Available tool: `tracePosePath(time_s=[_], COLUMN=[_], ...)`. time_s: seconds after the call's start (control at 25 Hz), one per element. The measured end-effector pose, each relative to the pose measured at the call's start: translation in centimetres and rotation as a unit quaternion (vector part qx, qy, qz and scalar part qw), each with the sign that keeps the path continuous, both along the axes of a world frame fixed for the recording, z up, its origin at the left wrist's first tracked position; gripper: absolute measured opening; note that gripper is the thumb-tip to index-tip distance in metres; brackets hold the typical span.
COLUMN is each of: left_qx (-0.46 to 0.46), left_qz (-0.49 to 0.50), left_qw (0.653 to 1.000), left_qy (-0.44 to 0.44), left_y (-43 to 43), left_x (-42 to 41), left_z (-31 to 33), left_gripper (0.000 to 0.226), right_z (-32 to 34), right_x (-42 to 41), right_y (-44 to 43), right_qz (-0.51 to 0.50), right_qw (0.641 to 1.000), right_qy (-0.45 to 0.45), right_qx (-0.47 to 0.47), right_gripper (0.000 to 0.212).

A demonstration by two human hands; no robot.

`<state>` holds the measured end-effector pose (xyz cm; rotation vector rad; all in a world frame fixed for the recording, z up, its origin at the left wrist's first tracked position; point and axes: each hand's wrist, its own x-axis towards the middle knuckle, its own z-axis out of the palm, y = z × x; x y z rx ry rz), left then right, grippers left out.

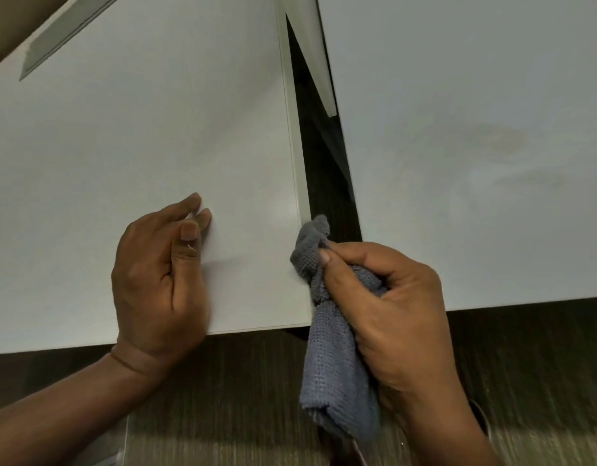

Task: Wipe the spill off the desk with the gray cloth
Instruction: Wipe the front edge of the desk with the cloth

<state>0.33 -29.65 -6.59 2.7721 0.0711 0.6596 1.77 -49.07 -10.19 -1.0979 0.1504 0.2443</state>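
My right hand [391, 307] grips the bunched gray cloth [330, 364], which hangs down off the front right corner of the left white desk [139, 136]. The cloth's top end pokes up beside that desk's right edge, over the gap. My left hand [159, 280] rests on the left desk near its front edge, fingers loosely curled, holding nothing. A faint smeared, streaky patch [492, 146] shows on the right white desk [458, 79]. No other spill is visible on the left desk.
A dark gap [327, 183] separates the two desks, narrowing toward the back. Dark carpet [240, 398] lies below the front edges. A grey slot or cover [61, 31] sits at the far left back of the left desk.
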Motion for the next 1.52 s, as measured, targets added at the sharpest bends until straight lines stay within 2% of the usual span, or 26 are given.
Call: tracePosePath(time_s=[0.12, 0.28, 0.48, 0.64, 0.92, 1.0, 1.24, 1.52], left_qx=[-0.001, 0.004, 0.013, 0.021, 0.031, 0.031, 0.064, 0.043], left_qz=[-0.006, -0.004, 0.008, 0.015, 0.034, 0.028, 0.018, 0.05], left_qw=[1.0, 1.0, 1.0, 1.0, 0.999, 0.999, 0.997, 0.987], left_qy=[0.004, -0.003, -0.006, -0.015, -0.013, -0.011, 0.047, 0.146], left_y=[0.0, 0.2, -0.1, -0.8, -0.7, -0.7, -1.2, -2.1], left_x=[0.0, -0.2, 0.2, 0.0, 0.1, -0.1, -0.2, -0.3], left_z=[0.0, -0.1, 0.0, 0.6, 0.8, 1.1, 1.6, 3.5], left_gripper=[0.037, 0.044, 0.048, 0.046, 0.043, 0.039, 0.038, 0.034], right_z=[0.1, 0.4, 0.8, 1.3, 2.7, 3.3, 4.9, 5.4], right_x=[3.3, 8.5, 11.9, 9.3, -2.5, -2.3, 5.2, -1.1], right_y=[1.0, 2.6, 2.7, 1.5, -2.6, -2.5, 0.2, -2.9], right_qz=[-0.005, -0.014, -0.001, 0.031, 0.101, 0.095, 0.089, 0.172], right_qw=[0.999, 0.996, 0.999, 0.995, 0.979, 0.977, 0.945, 0.92], right_qy=[-0.011, -0.023, 0.005, -0.021, -0.027, -0.014, -0.065, -0.02], right_qx=[-0.034, -0.087, -0.045, -0.095, -0.173, -0.192, -0.308, -0.352], right_gripper=[0.019, 0.014, 0.019, 0.016, 0.021, 0.02, 0.011, 0.014])
